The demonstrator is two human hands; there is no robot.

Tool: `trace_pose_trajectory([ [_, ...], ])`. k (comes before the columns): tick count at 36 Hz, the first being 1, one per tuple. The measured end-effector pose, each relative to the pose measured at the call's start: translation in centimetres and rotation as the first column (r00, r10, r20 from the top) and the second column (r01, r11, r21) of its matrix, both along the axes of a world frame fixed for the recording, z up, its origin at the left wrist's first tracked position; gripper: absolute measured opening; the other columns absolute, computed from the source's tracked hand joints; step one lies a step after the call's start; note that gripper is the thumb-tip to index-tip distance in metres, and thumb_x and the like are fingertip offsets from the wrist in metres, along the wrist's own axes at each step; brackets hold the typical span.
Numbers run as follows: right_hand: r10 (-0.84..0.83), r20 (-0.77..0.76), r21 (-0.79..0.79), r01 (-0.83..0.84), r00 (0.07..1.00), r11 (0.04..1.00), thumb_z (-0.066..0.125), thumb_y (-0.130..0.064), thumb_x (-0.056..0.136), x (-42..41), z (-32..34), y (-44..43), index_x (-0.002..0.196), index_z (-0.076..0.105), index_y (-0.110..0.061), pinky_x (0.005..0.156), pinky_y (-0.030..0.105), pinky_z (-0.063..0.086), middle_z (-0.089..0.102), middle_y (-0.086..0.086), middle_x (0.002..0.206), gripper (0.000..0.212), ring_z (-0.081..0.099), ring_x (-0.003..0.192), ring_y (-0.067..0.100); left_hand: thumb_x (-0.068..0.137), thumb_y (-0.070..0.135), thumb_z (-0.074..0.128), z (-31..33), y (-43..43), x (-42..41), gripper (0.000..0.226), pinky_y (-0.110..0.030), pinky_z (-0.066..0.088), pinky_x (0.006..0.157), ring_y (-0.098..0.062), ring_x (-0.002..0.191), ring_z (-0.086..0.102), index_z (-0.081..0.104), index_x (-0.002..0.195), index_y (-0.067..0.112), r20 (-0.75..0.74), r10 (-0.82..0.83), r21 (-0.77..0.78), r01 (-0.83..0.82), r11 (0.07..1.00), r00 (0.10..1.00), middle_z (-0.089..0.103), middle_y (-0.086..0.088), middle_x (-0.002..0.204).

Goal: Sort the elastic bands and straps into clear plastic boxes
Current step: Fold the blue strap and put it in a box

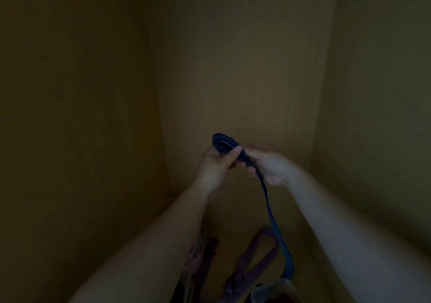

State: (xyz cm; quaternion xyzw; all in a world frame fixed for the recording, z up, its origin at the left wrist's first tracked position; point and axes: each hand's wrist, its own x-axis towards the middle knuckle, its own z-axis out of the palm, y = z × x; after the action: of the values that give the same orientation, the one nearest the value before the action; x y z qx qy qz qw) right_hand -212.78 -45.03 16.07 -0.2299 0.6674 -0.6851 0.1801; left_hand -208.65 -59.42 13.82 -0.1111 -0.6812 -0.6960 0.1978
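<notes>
In the dim head view, the left hand [215, 165] is gripping a coiled bundle of dark blue flat woven strap [223, 141] in the middle of the scene, its thumb curling over the coil. The right hand [271, 166], just beside it, is pinching the same strap below the coil. The loose tail is hanging toward the near edge, beside purple fabric straps [264, 249] lying between the forearms. Plain brown panels [233, 69] are standing behind.

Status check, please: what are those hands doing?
Left hand grips coiled blue strap. Right hand pinches its hanging tail. Purple strap lies below. Nothing blocking.
</notes>
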Motion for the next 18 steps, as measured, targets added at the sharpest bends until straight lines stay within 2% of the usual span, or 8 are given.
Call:
trace_pose_trajectory([
  [4,-0.083,-0.017,0.059,0.084,0.996,0.995,0.06,-0.034,0.092,0.1,0.6,0.3,0.1,0.064,-0.015,0.05,0.023,0.031,0.051,0.001,0.067,0.022,0.039,0.05,0.009,0.092,0.019,0.062,1.1,-0.8,-0.4,0.022,-0.022,0.045,0.062,-0.011,0.074,0.059,0.059,0.103,0.0,-0.032,0.021,-0.176,-0.027,0.984,0.999,0.064,-0.003,0.085],
  [7,-0.144,-0.052,0.173,0.151,0.988,0.973,0.065,-0.043,0.087,-0.3,1.3,0.9,0.103,0.058,-0.022,0.05,0.024,0.031,0.05,0.0,0.066,0.028,0.038,0.049,0.008,0.091,0.016,0.063,2.3,-1.8,-0.4,0.025,-0.019,0.048,0.061,-0.011,0.074,0.059,0.058,0.108,-0.001,0.002,0.015,-0.377,-0.013,0.926,1.0,0.064,-0.006,0.089],
  [8,-0.163,-0.054,0.195,0.171,0.985,0.966,0.065,-0.047,0.085,-0.5,1.5,1.1,0.108,0.054,-0.026,0.05,0.024,0.031,0.049,-0.001,0.065,0.033,0.037,0.048,0.008,0.091,0.016,0.063,2.6,-2.1,-0.3,0.026,-0.02,0.047,0.062,-0.012,0.074,0.058,0.058,0.109,-0.001,0.029,0.002,-0.442,0.011,0.897,1.0,0.064,-0.007,0.09],
  [10,-0.182,-0.065,0.231,0.192,0.981,0.954,0.062,-0.056,0.084,-0.8,2.0,1.4,0.131,0.046,-0.027,0.052,0.023,0.033,0.052,-0.001,0.064,0.058,0.037,0.048,0.008,0.09,0.018,0.065,3.1,-2.6,-0.3,0.024,-0.023,0.047,0.068,-0.01,0.076,0.059,0.058,0.109,0.007,0.091,-0.022,-0.555,0.069,0.829,0.996,0.065,-0.003,0.092],
  [12,-0.18,-0.086,0.243,0.196,0.98,0.95,0.059,-0.065,0.079,-0.9,2.4,1.4,0.141,0.04,-0.022,0.059,0.025,0.037,0.063,0.004,0.077,0.078,0.039,0.052,0.009,0.091,0.02,0.064,3.6,-2.8,-0.2,0.024,-0.023,0.046,0.076,-0.01,0.087,0.06,0.057,0.113,0.015,0.136,-0.019,-0.658,0.105,0.746,0.99,0.065,0.002,0.099],
  [14,-0.168,-0.112,0.248,0.191,0.979,0.95,0.058,-0.072,0.072,-0.6,2.7,1.1,0.128,0.05,-0.022,0.063,0.027,0.037,0.066,0.008,0.089,0.076,0.04,0.053,0.01,0.093,0.025,0.06,3.7,-2.8,-0.1,0.031,-0.017,0.043,0.078,-0.007,0.093,0.057,0.052,0.123,0.022,0.158,-0.008,-0.738,0.124,0.663,0.987,0.061,0.01,0.103],
  [16,-0.133,-0.166,0.265,0.174,0.977,0.948,0.06,-0.073,0.068,-0.2,2.8,0.7,0.102,0.061,-0.019,0.056,0.025,0.033,0.059,0.002,0.071,0.064,0.037,0.048,0.009,0.096,0.03,0.056,3.7,-2.5,0.0,0.041,-0.009,0.037,0.075,0.0,0.094,0.054,0.046,0.135,0.026,0.18,-0.003,-0.79,0.146,0.596,0.984,0.058,0.015,0.11],
  [18,-0.109,-0.224,0.266,0.169,0.968,0.949,0.064,-0.07,0.069,-0.2,2.5,0.5,0.087,0.062,-0.017,0.05,0.023,0.031,0.056,0.0,0.064,0.057,0.039,0.048,0.009,0.097,0.033,0.053,3.5,-2.3,0.2,0.043,-0.007,0.036,0.075,0.0,0.102,0.053,0.044,0.139,0.029,0.192,-0.004,-0.824,0.164,0.542,0.981,0.056,0.017,0.117],
])
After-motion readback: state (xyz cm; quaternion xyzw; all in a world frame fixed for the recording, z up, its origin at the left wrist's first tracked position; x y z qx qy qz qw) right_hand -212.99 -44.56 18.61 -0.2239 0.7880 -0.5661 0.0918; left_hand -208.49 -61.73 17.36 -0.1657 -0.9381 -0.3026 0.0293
